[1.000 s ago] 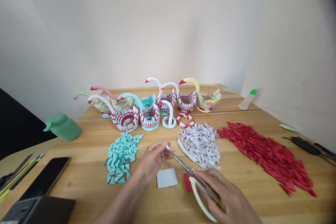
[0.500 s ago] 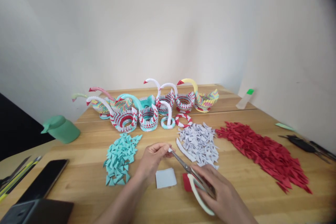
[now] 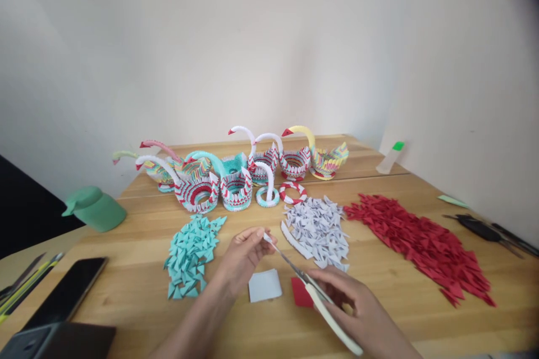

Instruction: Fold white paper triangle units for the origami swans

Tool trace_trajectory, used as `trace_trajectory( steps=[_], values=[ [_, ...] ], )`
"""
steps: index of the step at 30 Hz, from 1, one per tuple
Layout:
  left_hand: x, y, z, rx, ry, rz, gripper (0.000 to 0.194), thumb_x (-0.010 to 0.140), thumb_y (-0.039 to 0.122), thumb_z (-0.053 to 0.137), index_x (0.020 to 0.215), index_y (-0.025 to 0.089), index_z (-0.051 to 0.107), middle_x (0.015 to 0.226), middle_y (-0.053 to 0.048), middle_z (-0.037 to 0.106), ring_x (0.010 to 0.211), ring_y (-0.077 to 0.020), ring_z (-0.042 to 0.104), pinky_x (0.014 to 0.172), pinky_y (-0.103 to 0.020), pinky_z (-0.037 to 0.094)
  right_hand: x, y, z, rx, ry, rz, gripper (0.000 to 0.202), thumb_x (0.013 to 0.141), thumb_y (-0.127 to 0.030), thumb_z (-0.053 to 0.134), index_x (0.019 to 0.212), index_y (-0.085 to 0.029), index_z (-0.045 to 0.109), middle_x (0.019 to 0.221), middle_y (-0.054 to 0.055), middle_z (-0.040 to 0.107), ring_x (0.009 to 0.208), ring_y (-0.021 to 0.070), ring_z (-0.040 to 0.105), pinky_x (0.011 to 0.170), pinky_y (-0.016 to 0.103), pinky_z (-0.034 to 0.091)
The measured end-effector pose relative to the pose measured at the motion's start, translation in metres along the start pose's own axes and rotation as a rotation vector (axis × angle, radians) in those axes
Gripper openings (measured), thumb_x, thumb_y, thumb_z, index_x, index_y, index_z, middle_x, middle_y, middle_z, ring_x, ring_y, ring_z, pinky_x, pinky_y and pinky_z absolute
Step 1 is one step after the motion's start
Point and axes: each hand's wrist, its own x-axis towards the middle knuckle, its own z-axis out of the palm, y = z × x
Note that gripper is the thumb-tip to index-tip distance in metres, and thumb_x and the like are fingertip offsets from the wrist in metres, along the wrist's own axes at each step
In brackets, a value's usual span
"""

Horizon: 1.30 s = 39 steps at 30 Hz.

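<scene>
My left hand (image 3: 249, 249) pinches a small white paper piece (image 3: 266, 237) between thumb and fingertips. My right hand (image 3: 351, 300) grips a pair of scissors (image 3: 316, 287) with pale handles, its blades reaching up and left to that paper piece. The tips meet the piece, but whether they are cutting is too small to tell. Below my hands lie a stack of white paper slips (image 3: 264, 285) and a red paper stack (image 3: 301, 293), the latter partly behind the scissors. Just beyond the scissors is a curved white strip of joined pieces (image 3: 295, 240).
Folded paper triangles lie in piles: turquoise (image 3: 191, 258), white (image 3: 319, 230), red (image 3: 421, 244). Several paper swans (image 3: 197, 192) and a red-and-white ring (image 3: 293, 193) stand behind. At left are a green pot (image 3: 96, 208) and a phone (image 3: 65, 294); at right, a glue bottle (image 3: 390, 158) and black-handled tool (image 3: 478, 228).
The scissors have turned in my right hand, and their pale handle now points further down and right. My left hand still pinches the white piece, shifted slightly left.
</scene>
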Motion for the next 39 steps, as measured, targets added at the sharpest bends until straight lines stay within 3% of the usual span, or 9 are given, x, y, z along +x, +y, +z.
trace_trajectory(
  steps=[23,27,34,39],
  values=[
    [-0.002,0.000,0.002,-0.010,-0.041,-0.036,0.020,0.078,0.029,0.067,0.083,0.010,0.068,0.075,-0.008,0.067,0.070,-0.0149,0.062,0.070,-0.027,0.047,0.002,-0.002,-0.001,-0.085,-0.062,-0.043,0.033,0.084,-0.038,0.054,0.112,-0.022,0.063,0.080,0.003,0.061,0.065,0.0140,0.055,0.058,0.022,0.045],
    [-0.003,0.001,0.003,0.022,-0.034,-0.025,0.022,0.077,0.031,0.068,0.083,0.010,0.069,0.074,-0.008,0.067,0.070,-0.0146,0.061,0.070,-0.027,0.047,0.001,-0.001,0.001,-0.135,-0.012,-0.095,0.030,0.084,-0.034,0.053,0.110,-0.022,0.063,0.080,0.003,0.062,0.065,0.0142,0.057,0.059,0.022,0.047],
    [-0.002,-0.006,0.004,0.103,0.048,0.078,0.021,0.072,0.031,0.072,0.078,0.011,0.070,0.079,-0.008,0.069,0.075,-0.0160,0.061,0.074,-0.028,0.046,-0.003,0.009,0.012,-0.378,0.193,-0.354,0.033,0.086,-0.020,0.048,0.118,-0.023,0.055,0.092,0.007,0.060,0.080,0.0165,0.061,0.072,0.025,0.051],
    [0.001,-0.009,0.004,0.106,0.099,0.085,0.023,0.067,0.034,0.076,0.076,0.012,0.071,0.078,-0.008,0.070,0.075,-0.0173,0.061,0.075,-0.030,0.046,0.000,0.005,0.020,-0.408,0.184,-0.345,0.032,0.087,-0.019,0.045,0.119,-0.021,0.052,0.093,0.008,0.059,0.082,0.0174,0.061,0.073,0.027,0.051]
  ],
)
